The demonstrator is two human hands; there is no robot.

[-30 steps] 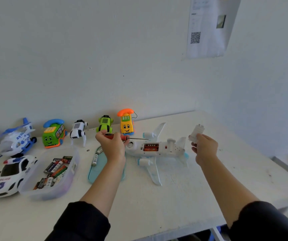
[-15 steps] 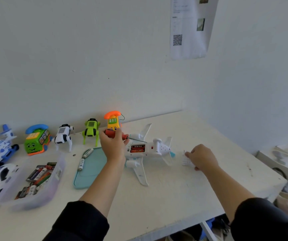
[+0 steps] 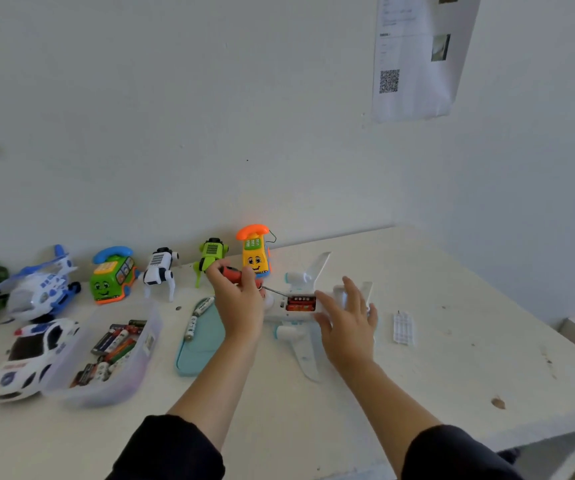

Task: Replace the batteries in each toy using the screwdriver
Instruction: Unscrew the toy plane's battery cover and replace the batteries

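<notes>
A white toy airplane (image 3: 301, 336) lies belly-up on the table, its battery compartment open with red batteries (image 3: 300, 303) showing. My left hand (image 3: 239, 306) grips a red-handled screwdriver (image 3: 236, 274), its thin shaft pointing right toward the compartment. My right hand (image 3: 348, 318) has straight, spread fingers over the plane's tail end, beside the compartment. The white battery cover (image 3: 403, 328) lies flat on the table to the right of the plane, apart from my hand.
A clear tub of batteries (image 3: 113, 351) and a teal tray (image 3: 197, 344) with two loose batteries (image 3: 197, 315) sit left of the plane. Along the wall stand a helicopter (image 3: 41, 285), green phone car (image 3: 111, 275), white dog (image 3: 159, 270), green robot (image 3: 210, 256) and yellow phone (image 3: 255, 252). A police car (image 3: 29, 356) lies far left.
My right hand set the battery cover down on the table right of the plane, let go, and moved back left over the plane's tail. My left hand kept hold of the screwdriver.
</notes>
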